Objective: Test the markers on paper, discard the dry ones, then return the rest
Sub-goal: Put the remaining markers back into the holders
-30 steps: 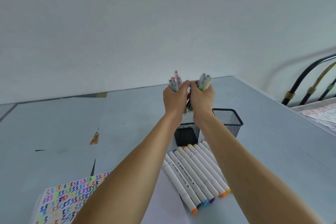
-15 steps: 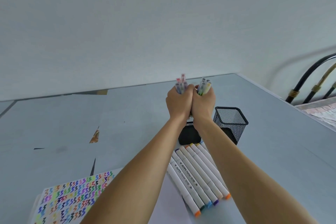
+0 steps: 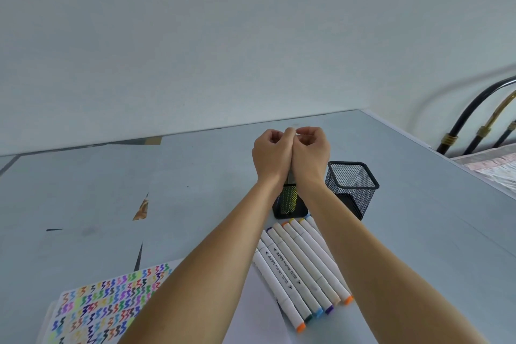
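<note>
My left hand [image 3: 272, 156] and my right hand [image 3: 310, 153] are pressed together, fingers curled around a bundle of markers [image 3: 290, 176], only a sliver of which shows between my wrists. The bundle stands down inside a black mesh pen holder [image 3: 300, 210]; yellow-green barrels show through its mesh. Beside it on the right stands a second black mesh holder [image 3: 354, 201], which looks empty. Several white markers with coloured caps [image 3: 304, 268] lie side by side on the table in front of the holders. Test paper covered with coloured squiggles [image 3: 106, 304] lies at the lower left.
The grey table [image 3: 195, 190] meets a plain wall at the back. Its surface has a torn patch [image 3: 141, 208] at the left. The table's right edge runs diagonally, and beyond it are a black and brass bed frame [image 3: 474, 123] and bedding.
Both hands have gone down with the marker bundle, which has sunk into the left holder. The marker ends that stuck out above my fists are no longer visible.
</note>
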